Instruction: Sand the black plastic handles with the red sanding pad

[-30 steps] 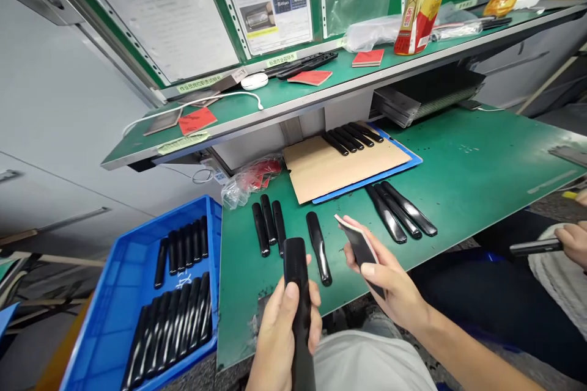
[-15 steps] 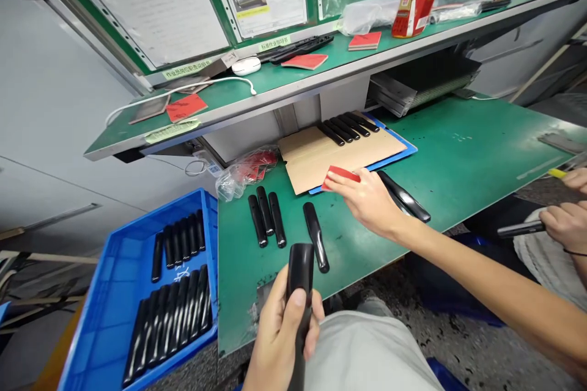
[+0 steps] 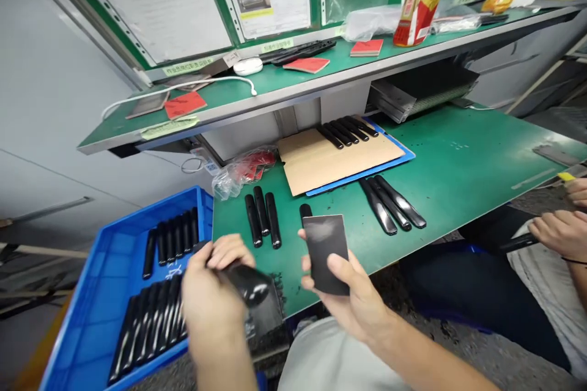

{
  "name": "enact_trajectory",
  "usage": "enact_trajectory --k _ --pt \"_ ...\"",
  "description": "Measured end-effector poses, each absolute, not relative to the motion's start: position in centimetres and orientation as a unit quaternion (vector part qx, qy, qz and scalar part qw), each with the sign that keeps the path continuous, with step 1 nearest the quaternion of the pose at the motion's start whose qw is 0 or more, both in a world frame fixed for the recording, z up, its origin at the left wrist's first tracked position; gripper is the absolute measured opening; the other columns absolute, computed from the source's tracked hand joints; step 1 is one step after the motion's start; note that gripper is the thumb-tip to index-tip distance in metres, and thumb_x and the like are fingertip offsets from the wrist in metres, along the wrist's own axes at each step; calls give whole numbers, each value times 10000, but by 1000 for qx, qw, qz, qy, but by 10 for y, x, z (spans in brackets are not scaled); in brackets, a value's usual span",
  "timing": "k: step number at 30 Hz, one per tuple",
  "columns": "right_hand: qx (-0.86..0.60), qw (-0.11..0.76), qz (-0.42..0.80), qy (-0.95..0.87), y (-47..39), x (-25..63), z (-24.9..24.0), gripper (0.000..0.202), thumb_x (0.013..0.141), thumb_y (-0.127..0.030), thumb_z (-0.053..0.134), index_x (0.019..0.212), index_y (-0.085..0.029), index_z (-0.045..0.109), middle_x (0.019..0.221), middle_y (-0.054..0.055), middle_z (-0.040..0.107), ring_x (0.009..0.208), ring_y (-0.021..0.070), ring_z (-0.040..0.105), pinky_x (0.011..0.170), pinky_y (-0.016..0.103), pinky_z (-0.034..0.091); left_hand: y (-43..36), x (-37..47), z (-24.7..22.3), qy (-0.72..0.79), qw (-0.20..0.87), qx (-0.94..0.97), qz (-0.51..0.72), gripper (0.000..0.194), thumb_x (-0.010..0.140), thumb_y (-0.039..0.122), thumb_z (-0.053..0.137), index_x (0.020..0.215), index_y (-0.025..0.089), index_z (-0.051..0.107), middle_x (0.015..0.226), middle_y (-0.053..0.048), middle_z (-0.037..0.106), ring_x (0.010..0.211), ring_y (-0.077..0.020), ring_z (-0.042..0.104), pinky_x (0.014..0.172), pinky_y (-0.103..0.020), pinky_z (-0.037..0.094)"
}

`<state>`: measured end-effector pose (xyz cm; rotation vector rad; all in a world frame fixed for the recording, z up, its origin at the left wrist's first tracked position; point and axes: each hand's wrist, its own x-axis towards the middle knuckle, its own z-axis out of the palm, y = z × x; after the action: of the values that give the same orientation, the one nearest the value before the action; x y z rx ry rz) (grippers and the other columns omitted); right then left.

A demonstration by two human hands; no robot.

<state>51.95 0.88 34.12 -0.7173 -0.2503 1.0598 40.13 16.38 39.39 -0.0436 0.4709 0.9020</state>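
My left hand is closed around a glossy black plastic handle, tilted over the bench's left front corner and blurred by motion. My right hand grips a piece of sandpaper with its dark grey face showing, thumb on the front and fingers behind. Partly hidden by that piece, another black handle lies on the green bench. Three handles rest left of it, and three wider-ended ones lie to the right.
Left of the bench, a blue crate holds rows of black handles. Several handles sit on cardboard at the back. A shelf overhangs with red pads and snack bags. At right, a co-worker's hands hold a dark piece.
My right hand has come back from the cardboard toward me with the sandpaper, turned from red side to grey face. My left hand moved left, tipping the handle over.
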Motion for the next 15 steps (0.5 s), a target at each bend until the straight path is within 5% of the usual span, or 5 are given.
enact_trajectory --k 4,15 --pt "-235 811 535 -24 20 485 362 470 781 -240 768 1233 -243 640 978 34 721 780 161 637 783 314 550 155 443 379 259 854 -31 450 204 857 124 395 754 238 261 524 97 381 353 -34 410 376 -128 375" --pt "-220 806 549 -38 23 484 365 581 836 -171 637 1399 -260 520 1143 44 714 878 195 669 850 386 575 152 438 376 280 837 0 470 184 946 279 365 773 223 334 530 105 384 331 -33 410 379 -139 358"
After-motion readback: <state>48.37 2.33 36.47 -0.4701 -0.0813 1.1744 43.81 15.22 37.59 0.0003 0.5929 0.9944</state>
